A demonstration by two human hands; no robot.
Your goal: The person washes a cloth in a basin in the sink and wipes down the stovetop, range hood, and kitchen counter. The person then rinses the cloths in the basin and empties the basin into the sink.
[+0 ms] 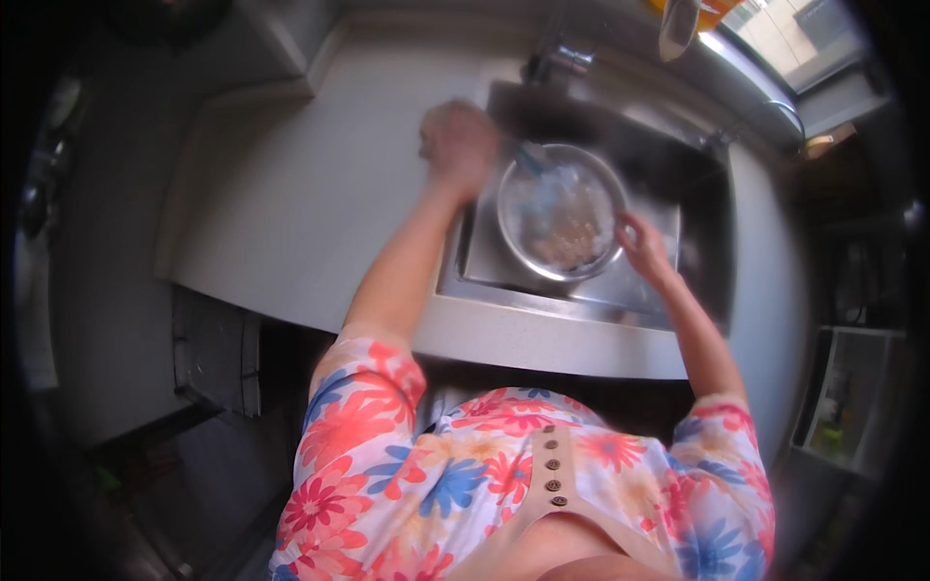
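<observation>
A round metal bowl (506,236) sits inside the stainless steel sink (494,265), holding cloudy, foamy liquid with a tan patch low in it. My left hand (459,144), blurred, is curled at the sink's left edge. From its side a teal utensil (532,160) slants into the bowl; its kind and its lower end are lost in blur and foam, and its grip end is hidden by the fingers. My right hand (643,243) pinches the bowl's right rim between thumb and fingers.
Pale countertop (290,210) extends left of the sink and along its front edge. A metal faucet (570,62) stands behind the sink. An orange object (716,11) hangs at the top, near the window (799,36). A wall corner (312,80) juts in at the back left.
</observation>
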